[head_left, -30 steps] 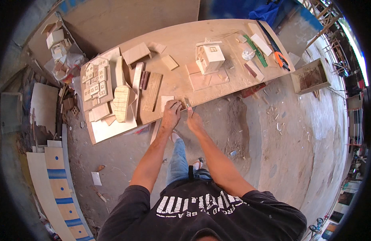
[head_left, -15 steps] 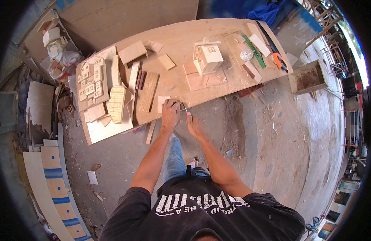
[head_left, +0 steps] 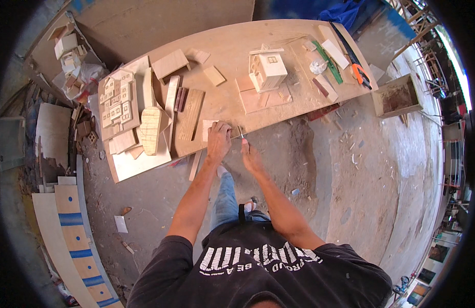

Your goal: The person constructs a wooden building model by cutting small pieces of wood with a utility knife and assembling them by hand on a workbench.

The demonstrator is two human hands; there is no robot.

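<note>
At the table's near edge, my left hand (head_left: 219, 141) has its fingers bent and pressed together on a small piece of wood, mostly hidden under them. A pale square wood piece (head_left: 208, 126) lies partly beneath that hand. My right hand (head_left: 252, 156) is closed round a slim tool (head_left: 241, 131) with a narrow metal blade, perhaps a knife; its handle is hidden in the fist. The blade points away from me, just right of my left fingertips. Beyond them stands a small wooden model house (head_left: 268, 71) on a flat wooden base (head_left: 250, 101).
The wooden table (head_left: 227, 38) also carries a model building front (head_left: 118, 100), a grooved plank (head_left: 191, 114), a small wooden bench shape (head_left: 170, 65), a green tool (head_left: 327, 62) and an orange-handled saw (head_left: 360, 76). An open box (head_left: 398, 96) stands off its right end.
The tool's blade has swung slightly, now pointing more straight away from me and a little farther from my left fingers. My left hand stays at the edge. The whole view has shifted slightly.
</note>
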